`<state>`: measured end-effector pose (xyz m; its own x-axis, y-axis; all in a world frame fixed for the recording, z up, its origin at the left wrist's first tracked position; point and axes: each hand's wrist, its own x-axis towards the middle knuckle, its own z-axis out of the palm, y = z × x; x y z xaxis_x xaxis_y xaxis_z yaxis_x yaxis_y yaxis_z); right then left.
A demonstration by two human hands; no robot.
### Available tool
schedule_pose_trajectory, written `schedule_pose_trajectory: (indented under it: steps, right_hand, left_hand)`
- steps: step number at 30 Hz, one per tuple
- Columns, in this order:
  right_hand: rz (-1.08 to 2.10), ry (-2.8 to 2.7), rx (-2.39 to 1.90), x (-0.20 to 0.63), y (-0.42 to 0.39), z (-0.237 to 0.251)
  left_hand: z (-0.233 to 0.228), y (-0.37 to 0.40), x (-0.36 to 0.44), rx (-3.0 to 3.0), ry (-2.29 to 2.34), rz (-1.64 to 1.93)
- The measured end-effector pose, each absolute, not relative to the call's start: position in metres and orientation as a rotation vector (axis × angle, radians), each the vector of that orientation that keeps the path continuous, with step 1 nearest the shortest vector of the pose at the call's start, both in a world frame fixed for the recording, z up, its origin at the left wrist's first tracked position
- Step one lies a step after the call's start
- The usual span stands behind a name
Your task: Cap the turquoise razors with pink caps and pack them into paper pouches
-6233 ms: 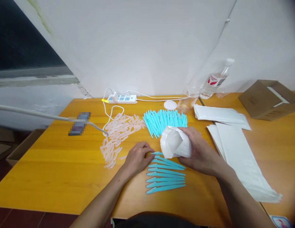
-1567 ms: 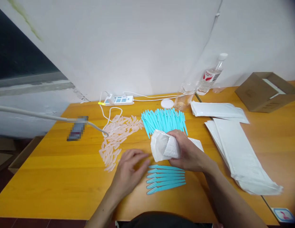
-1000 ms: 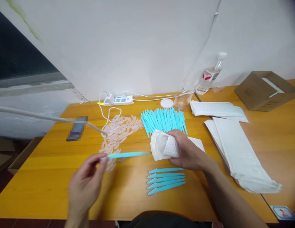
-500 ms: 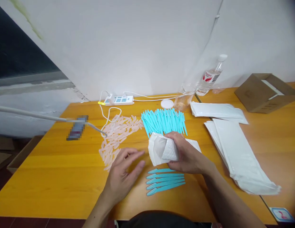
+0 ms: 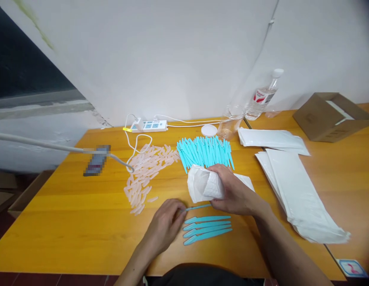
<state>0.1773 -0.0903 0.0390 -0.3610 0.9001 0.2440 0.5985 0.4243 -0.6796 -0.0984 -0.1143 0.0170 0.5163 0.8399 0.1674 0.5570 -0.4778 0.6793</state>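
My left hand [image 5: 166, 224] is closed in a pinch on the end of a turquoise eyebrow razor [image 5: 198, 207], whose other end runs under the bag in my right hand. My right hand [image 5: 236, 192] grips a white plastic bag [image 5: 199, 184], its open mouth facing left. Below the held razor, several eyebrow razors [image 5: 208, 230] lie side by side in a row. Beyond the bag is a dense heap of turquoise razors [image 5: 202, 151]. Small pale pink plastic pieces [image 5: 148, 163] are scattered to its left.
Flat white bags [image 5: 300, 190] lie at the right, near an open cardboard box [image 5: 324, 119]. Along the wall stand a water bottle [image 5: 260, 99], a clear plastic jar [image 5: 229, 127] and a power strip [image 5: 151, 126]. A white cable [image 5: 53, 146] crosses over a phone [image 5: 97, 163].
My left hand has moved down and right and taken hold of the top razor of the row, drawing it slightly up. My right hand with the bag has barely shifted.
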Motion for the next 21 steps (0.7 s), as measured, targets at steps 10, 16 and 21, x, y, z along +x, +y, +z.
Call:
schedule_pose_trajectory:
  steps: [10, 16, 21]
  right_hand:
    - [0.673, -2.138, -1.226, 0.17, -0.089, 0.038]
    - [0.659, -2.145, -1.172, 0.17, -0.091, 0.04]
    - [0.676, -2.145, -1.191, 0.173, -0.091, 0.037]
  left_hand:
    - [0.089, -0.099, -0.15, 2.132, 1.405, 1.307]
    - [0.07, -0.095, -0.079, 2.285, 1.018, 1.055]
    - [0.028, -0.117, -0.095, 2.307, 1.146, 0.703]
